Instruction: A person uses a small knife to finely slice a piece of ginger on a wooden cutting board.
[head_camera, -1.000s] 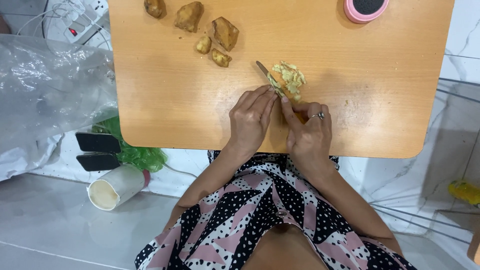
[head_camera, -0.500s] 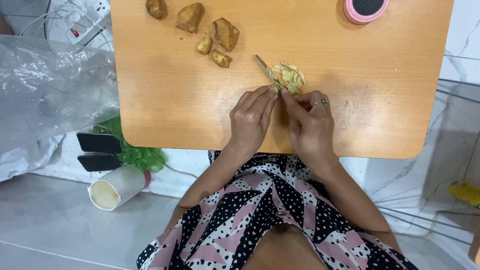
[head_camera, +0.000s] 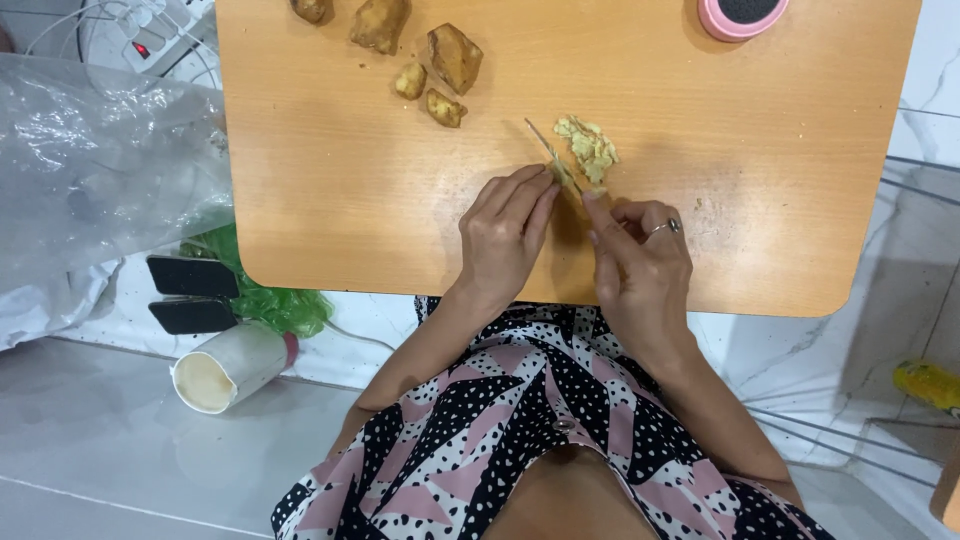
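Right hand (head_camera: 640, 250) grips a knife (head_camera: 553, 152); left hand (head_camera: 505, 235) fingertips pinch a ginger piece (head_camera: 566, 178) on the wooden table (head_camera: 330, 180), just beside the sliced pile (head_camera: 588, 148). Best: tuck fingertips back, slice thin.

Knife handle (head_camera: 600, 215) inside right grip (head_camera: 640, 255)

An orange wooden table (head_camera: 350, 200) bears brown root chunks (head_camera: 455, 55), pale slices (head_camera: 590, 148), perhaps ginger.
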